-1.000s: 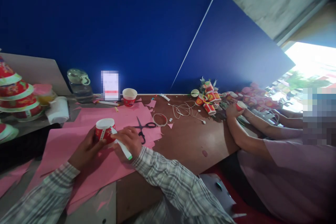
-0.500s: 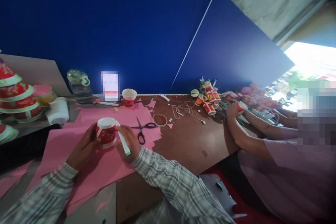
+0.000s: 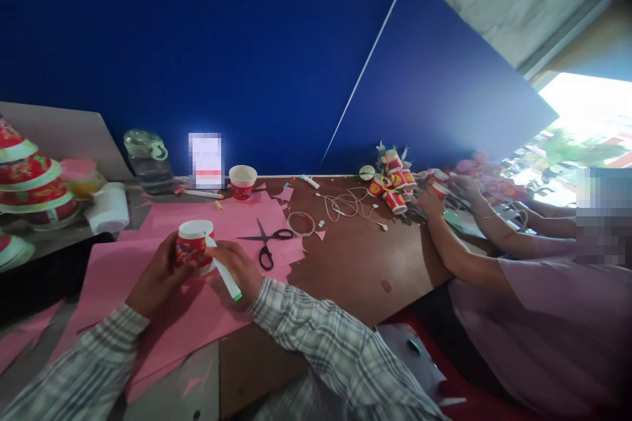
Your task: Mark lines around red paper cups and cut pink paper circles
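My left hand [image 3: 158, 276] is wrapped round a red paper cup [image 3: 190, 250] with a white top, holding it over the pink paper [image 3: 162, 316]. In my right hand [image 3: 240, 271] is a white marker [image 3: 227, 281] with a green end. The marker's upper tip meets the cup near its top edge; whether it touches the surface I cannot tell. Black-handled scissors [image 3: 265, 237] lie open on the pink sheets to the right of my right hand.
Behind stand another paper cup [image 3: 242, 182], a water bottle [image 3: 148, 161] and a lit screen [image 3: 206, 161]. Stacked red cups [image 3: 37, 177] rise at left. A tape ring [image 3: 301, 224] and white cable [image 3: 345, 204] lie right of the scissors. A co-worker's arms [image 3: 461, 256] handle a cup near a cup cluster [image 3: 394, 181].
The cup in my left hand has turned and shifted slightly left. My right hand has brought the marker's upper end to the cup. The co-worker's hands have moved closer to their cups.
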